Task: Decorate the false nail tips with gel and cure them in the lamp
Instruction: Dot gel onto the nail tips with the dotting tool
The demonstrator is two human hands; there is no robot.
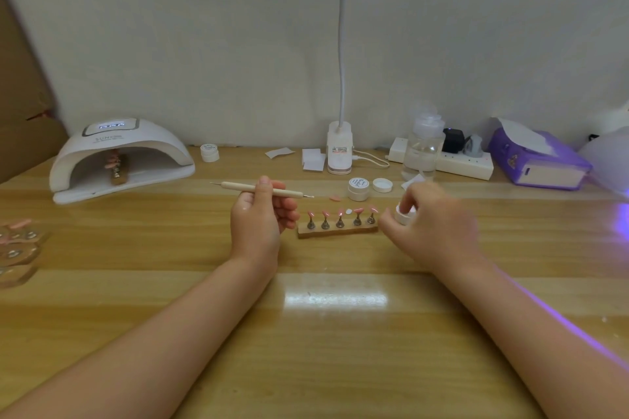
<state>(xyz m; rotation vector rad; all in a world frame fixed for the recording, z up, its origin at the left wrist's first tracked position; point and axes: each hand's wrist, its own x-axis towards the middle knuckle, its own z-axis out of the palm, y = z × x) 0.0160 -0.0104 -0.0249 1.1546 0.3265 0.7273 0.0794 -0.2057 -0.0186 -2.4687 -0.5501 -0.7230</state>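
Observation:
A wooden holder [338, 232] in the middle of the table carries several pink nail tips [357, 210] on metal stands. My left hand [262, 218] grips a dotting tool [238, 186] that lies level, its fine tip pointing right. Just right of the holder, my right hand [425, 214] holds a small white gel jar [404, 215]. The white curing lamp [119, 156] stands at the back left with another holder of tips [117, 167] inside it. One loose pink tip [335, 198] lies behind the holder.
A closed gel jar [358, 189] and a loose lid [382, 185] sit behind the holder, another jar [209, 152] by the lamp. A desk lamp [339, 150], clear bottle [423, 146], power strip [442, 160] and purple tissue box [537, 160] line the back. More holders [17, 248] lie at the left edge.

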